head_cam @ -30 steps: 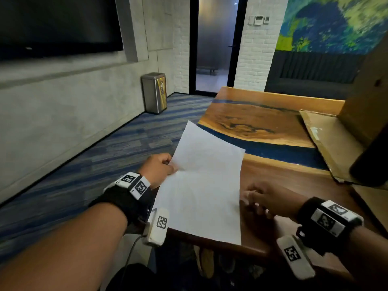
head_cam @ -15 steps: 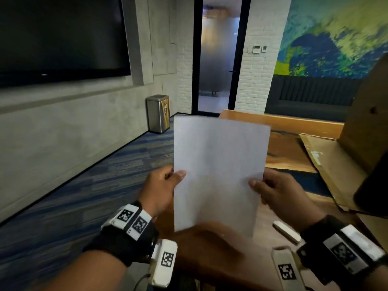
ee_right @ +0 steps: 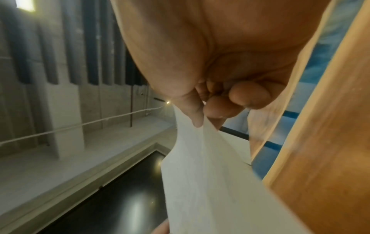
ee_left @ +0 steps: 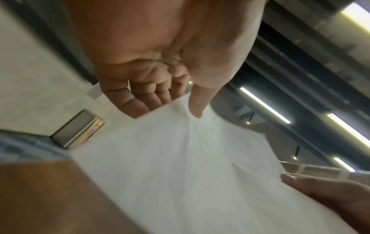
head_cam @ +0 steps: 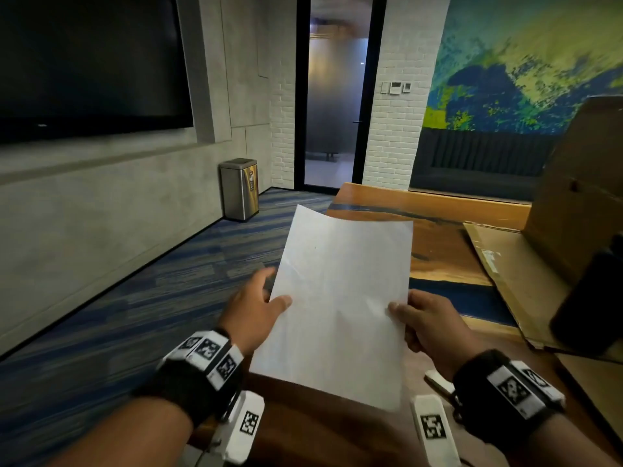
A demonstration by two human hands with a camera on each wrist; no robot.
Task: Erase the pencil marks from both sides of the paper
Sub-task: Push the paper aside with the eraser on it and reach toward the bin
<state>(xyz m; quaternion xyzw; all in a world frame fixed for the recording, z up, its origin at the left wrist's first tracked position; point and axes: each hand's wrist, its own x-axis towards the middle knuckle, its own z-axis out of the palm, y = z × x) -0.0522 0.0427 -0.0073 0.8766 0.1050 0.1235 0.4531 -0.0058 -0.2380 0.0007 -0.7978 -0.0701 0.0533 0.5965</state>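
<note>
A white sheet of paper hangs in the air above the near end of the wooden table, tilted away from me. My left hand pinches its left edge, thumb on top. My right hand pinches the right edge the same way. The upper face looks almost blank, with faint creases. In the left wrist view the thumb presses the paper with the fingers under it. The right wrist view shows thumb and fingers clamped on the paper. A small white eraser lies on the table under my right wrist.
Flattened cardboard and an upright box fill the table's right side, with a dark object beside them. A steel bin stands on the blue carpet by the left wall. A glass door is straight ahead.
The sheet left the table: first only my left hand held it, then both hands raised it upright. Now it has tipped back and come lower, both hands still holding its side edges.
</note>
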